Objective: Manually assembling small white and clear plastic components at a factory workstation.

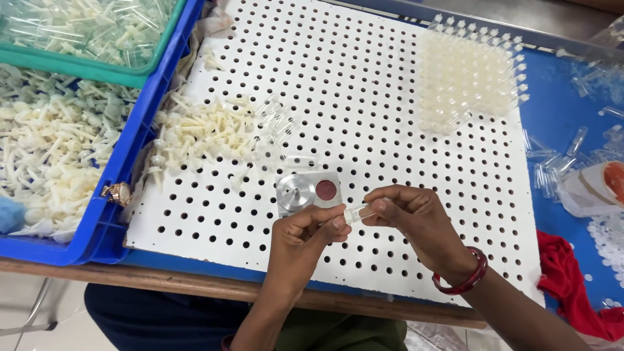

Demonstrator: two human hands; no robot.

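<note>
My left hand [302, 244] and my right hand [416, 218] meet over the front of a white perforated board [403, 143]. Between their fingertips they pinch a small clear plastic tube [359, 212], each hand on one end. Just behind my fingers sits a small metal fixture [296, 192] with a round silver disc and a dark red round pad [325, 190]. A pile of cream plastic plugs [201, 133] lies on the board's left part, with a few clear tubes [276, 120] beside it. My right wrist wears a red bangle [463, 283].
A block of assembled clear tubes [469, 75] stands at the board's back right. A blue crate [52, 149] of cream plugs and a green tray [84, 32] of tubes are at the left. Loose tubes [559, 156] and red cloth [572, 279] lie on the right.
</note>
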